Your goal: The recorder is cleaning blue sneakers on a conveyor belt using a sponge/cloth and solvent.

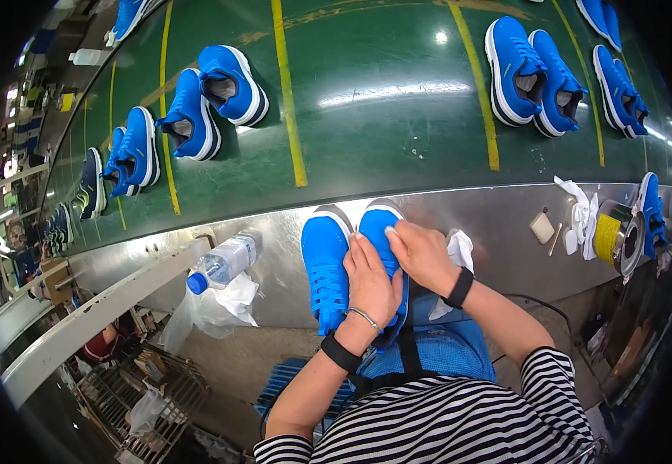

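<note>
Two blue sneakers with white soles rest side by side on the metal ledge before me, toes pointing away. The left sneaker [325, 263] has its laces in full view and stands free of a firm grip. Over the right sneaker [378, 222] both hands are closed. My left hand [372, 283] lies across its lace area, fingers pressed to the upper and hiding much of it. From the right side, my right hand [427, 253] holds it near the toe, fingers bent against the upper. Whether anything small sits under the right fingers is hidden.
A green conveyor belt [375, 147] with yellow lines carries several blue sneakers. Left on the ledge lies a clear bottle [226, 261] with a blue cap, by crumpled white paper [237, 298]. Rightward are a tape roll [618, 237], a beige block [542, 228] and white cloth [577, 209].
</note>
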The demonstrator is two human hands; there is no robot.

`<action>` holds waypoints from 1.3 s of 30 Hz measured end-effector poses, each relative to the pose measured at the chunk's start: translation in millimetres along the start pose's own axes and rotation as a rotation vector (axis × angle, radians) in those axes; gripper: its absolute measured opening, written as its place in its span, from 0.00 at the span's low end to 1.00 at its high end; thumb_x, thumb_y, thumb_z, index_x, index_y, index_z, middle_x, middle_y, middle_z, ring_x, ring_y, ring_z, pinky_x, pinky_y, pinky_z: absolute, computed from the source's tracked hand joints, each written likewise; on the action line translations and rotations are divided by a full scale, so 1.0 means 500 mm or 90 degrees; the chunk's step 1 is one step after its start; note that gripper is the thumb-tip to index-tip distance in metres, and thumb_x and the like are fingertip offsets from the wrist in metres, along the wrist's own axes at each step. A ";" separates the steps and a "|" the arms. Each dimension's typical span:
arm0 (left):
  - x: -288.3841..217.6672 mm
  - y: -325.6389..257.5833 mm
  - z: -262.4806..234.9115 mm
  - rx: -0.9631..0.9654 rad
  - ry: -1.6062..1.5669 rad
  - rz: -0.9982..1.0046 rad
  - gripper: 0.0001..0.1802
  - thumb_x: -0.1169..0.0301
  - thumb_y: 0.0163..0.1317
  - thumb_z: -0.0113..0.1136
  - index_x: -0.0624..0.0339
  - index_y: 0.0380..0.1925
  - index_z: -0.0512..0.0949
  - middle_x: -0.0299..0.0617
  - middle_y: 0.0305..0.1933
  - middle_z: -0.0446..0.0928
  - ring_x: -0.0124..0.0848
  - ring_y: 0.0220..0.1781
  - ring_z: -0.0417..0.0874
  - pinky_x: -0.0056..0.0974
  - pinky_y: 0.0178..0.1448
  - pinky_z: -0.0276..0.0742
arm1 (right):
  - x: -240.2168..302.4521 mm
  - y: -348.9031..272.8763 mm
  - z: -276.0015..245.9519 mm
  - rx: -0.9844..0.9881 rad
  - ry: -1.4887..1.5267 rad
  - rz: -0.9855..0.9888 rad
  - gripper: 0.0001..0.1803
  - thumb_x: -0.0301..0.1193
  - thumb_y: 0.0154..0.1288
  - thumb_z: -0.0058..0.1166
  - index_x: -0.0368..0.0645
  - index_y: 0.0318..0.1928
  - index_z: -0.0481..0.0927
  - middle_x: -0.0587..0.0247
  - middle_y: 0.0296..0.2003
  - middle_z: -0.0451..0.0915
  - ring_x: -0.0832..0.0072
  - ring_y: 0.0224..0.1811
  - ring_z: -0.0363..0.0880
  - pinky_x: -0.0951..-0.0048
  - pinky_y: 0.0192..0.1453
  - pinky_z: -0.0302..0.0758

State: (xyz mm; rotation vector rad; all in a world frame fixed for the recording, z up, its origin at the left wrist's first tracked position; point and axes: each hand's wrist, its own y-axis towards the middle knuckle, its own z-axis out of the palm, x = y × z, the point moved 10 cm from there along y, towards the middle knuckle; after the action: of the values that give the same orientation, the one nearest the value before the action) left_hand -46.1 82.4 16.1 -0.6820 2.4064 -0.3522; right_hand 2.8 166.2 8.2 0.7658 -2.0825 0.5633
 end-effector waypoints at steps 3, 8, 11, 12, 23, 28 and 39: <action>-0.005 0.003 -0.002 -0.010 -0.002 0.010 0.44 0.72 0.48 0.59 0.85 0.58 0.44 0.75 0.61 0.47 0.64 0.61 0.52 0.52 0.66 0.50 | 0.006 0.026 0.000 -0.026 -0.015 0.004 0.13 0.35 0.62 0.45 0.41 0.24 0.69 0.52 0.19 0.74 0.53 0.23 0.74 0.56 0.26 0.68; 0.000 0.002 -0.002 -0.009 0.007 -0.005 0.45 0.73 0.48 0.59 0.85 0.58 0.43 0.74 0.61 0.47 0.64 0.61 0.52 0.51 0.66 0.51 | -0.008 -0.016 0.008 0.009 0.024 0.055 0.13 0.36 0.62 0.46 0.40 0.24 0.70 0.49 0.18 0.74 0.50 0.23 0.74 0.55 0.26 0.68; 0.000 0.002 0.004 0.000 0.012 -0.007 0.45 0.73 0.47 0.59 0.85 0.58 0.43 0.73 0.62 0.46 0.63 0.61 0.52 0.51 0.66 0.51 | 0.000 0.015 -0.002 -0.039 0.002 0.052 0.13 0.35 0.62 0.46 0.40 0.25 0.70 0.49 0.18 0.74 0.50 0.22 0.74 0.54 0.26 0.68; 0.000 0.003 -0.001 -0.009 0.002 -0.002 0.45 0.73 0.47 0.59 0.85 0.58 0.43 0.74 0.61 0.47 0.64 0.62 0.52 0.52 0.66 0.51 | 0.001 0.013 -0.003 -0.039 0.001 0.052 0.13 0.35 0.62 0.46 0.40 0.25 0.70 0.49 0.18 0.74 0.50 0.22 0.74 0.54 0.26 0.68; 0.002 -0.002 -0.003 -0.023 -0.015 -0.006 0.44 0.74 0.47 0.58 0.85 0.58 0.44 0.75 0.60 0.48 0.65 0.62 0.52 0.51 0.67 0.50 | 0.001 0.010 -0.007 -0.094 0.000 0.074 0.13 0.35 0.61 0.46 0.39 0.24 0.69 0.50 0.17 0.74 0.51 0.22 0.74 0.54 0.25 0.68; 0.001 0.000 -0.005 -0.035 -0.008 0.004 0.44 0.75 0.47 0.58 0.86 0.57 0.45 0.75 0.60 0.49 0.65 0.61 0.53 0.52 0.66 0.50 | -0.010 -0.021 0.008 -0.035 0.009 0.075 0.12 0.35 0.62 0.46 0.40 0.25 0.70 0.49 0.17 0.74 0.51 0.22 0.74 0.54 0.25 0.68; -0.001 0.000 -0.009 -0.041 -0.010 0.014 0.43 0.75 0.47 0.58 0.85 0.57 0.45 0.75 0.60 0.50 0.65 0.61 0.53 0.52 0.66 0.51 | 0.012 0.011 0.000 -0.070 -0.034 0.043 0.13 0.36 0.61 0.46 0.41 0.25 0.71 0.49 0.17 0.74 0.51 0.21 0.74 0.54 0.24 0.69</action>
State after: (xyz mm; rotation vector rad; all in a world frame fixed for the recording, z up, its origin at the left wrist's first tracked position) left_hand -48.5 83.0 19.6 -0.6847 2.4175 -0.2602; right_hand -3.8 168.0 12.6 0.6549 -2.1766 0.4646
